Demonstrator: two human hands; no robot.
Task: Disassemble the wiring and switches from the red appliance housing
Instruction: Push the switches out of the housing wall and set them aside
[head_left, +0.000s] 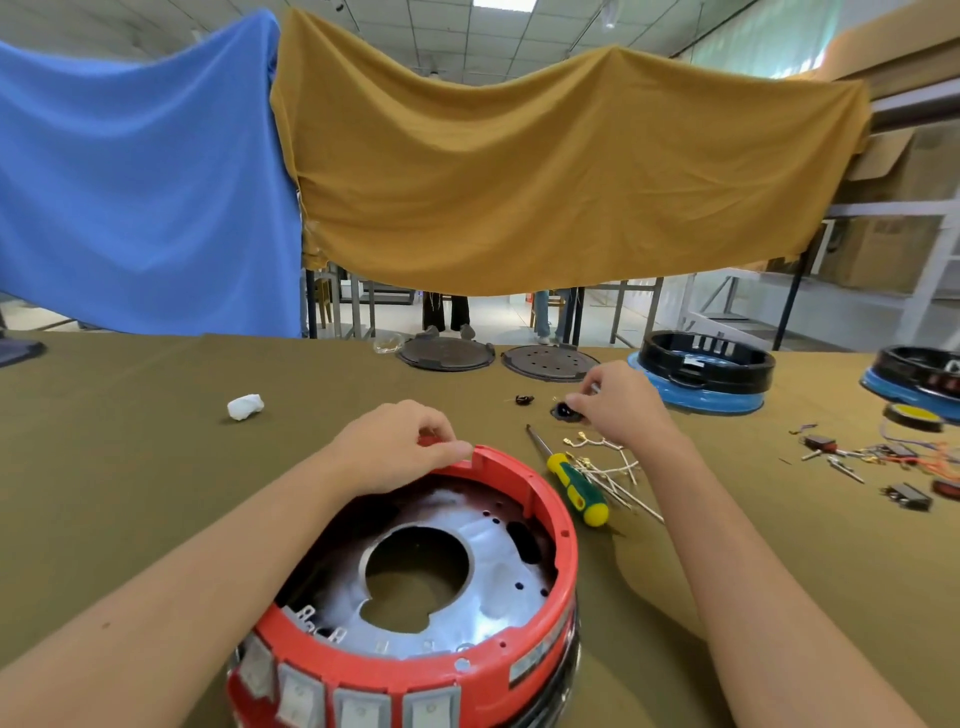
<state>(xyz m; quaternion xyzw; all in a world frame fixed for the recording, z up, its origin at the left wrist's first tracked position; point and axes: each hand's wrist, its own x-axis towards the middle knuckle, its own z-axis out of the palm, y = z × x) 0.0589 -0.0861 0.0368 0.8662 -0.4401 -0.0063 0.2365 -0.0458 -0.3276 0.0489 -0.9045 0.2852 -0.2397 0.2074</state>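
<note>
The round red appliance housing (545, 499) lies in front of me on the olive cloth, with a silver metal plate (493, 566) inside and several switch windows along its near wall. My left hand (400, 447) grips the housing's far rim, fingers curled over the edge. My right hand (618, 400) is farther back and right, pinching a small black part (563, 412) down at the cloth. A bundle of white wires with brass terminals (602, 467) lies beside a yellow-green screwdriver (574, 486), right of the housing.
Two dark round plates (447, 354) (548, 361) lie at the table's far edge. Black-and-blue housings (701, 371) (919, 376) stand at the right. Loose switches and coloured wires (883, 457) are scattered far right. A white crumpled wad (245, 406) lies left. Another small black part (524, 399) lies nearby.
</note>
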